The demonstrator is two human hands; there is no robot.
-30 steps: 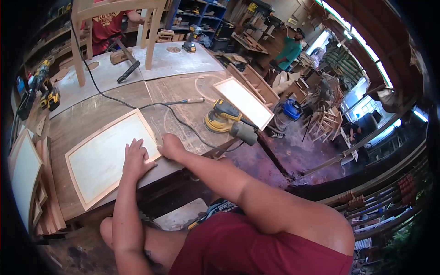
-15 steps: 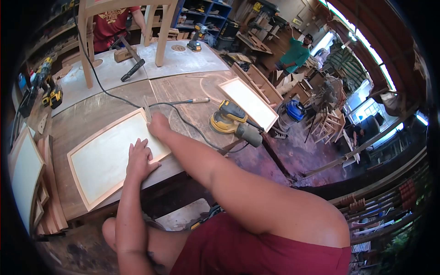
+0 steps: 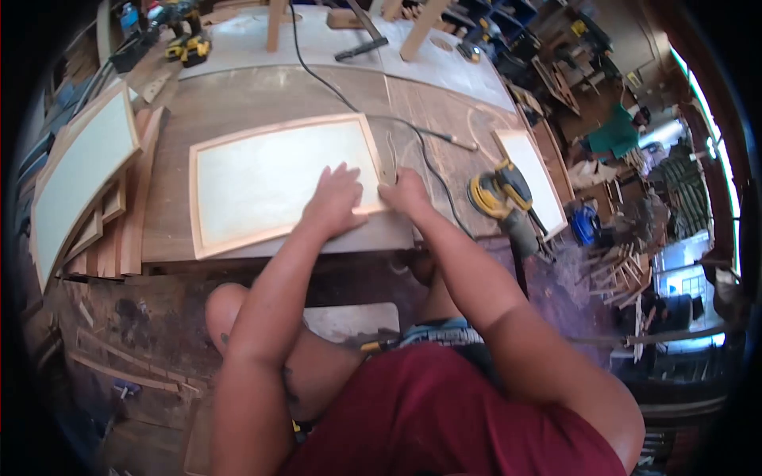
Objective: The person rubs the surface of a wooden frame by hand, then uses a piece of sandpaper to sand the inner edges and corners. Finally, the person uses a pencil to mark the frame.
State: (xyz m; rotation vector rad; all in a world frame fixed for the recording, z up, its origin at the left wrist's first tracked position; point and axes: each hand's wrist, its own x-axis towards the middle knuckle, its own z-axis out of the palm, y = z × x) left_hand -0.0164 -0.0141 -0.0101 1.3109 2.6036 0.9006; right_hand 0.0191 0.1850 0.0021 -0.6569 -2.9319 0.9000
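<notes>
A framed white panel (image 3: 262,178) with a light wood border lies flat on the workbench (image 3: 262,95) in front of me. My left hand (image 3: 333,200) rests on its right part, fingers stretched out and spread. At the panel's right edge, my right hand (image 3: 406,193) is closed around a slim metal hand tool (image 3: 388,164). Two narrow prongs of this tool point away from me, and the rest is hidden in the fist. To the right of that hand, a black cable (image 3: 432,163) runs across the bench near a yellow and black sander (image 3: 500,190).
Another framed panel (image 3: 87,174) leans over wood boards (image 3: 143,190) on the left. A smaller white panel (image 3: 533,170) lies at the bench's right end. A hammer (image 3: 361,49) and cordless drills (image 3: 186,36) are at the back. A person in green (image 3: 615,133) is farther off.
My view has turned and shifted, so the bench sits more squarely before me. The left hand stays on the panel with its fingers more spread; the right still grips the tool at its edge.
</notes>
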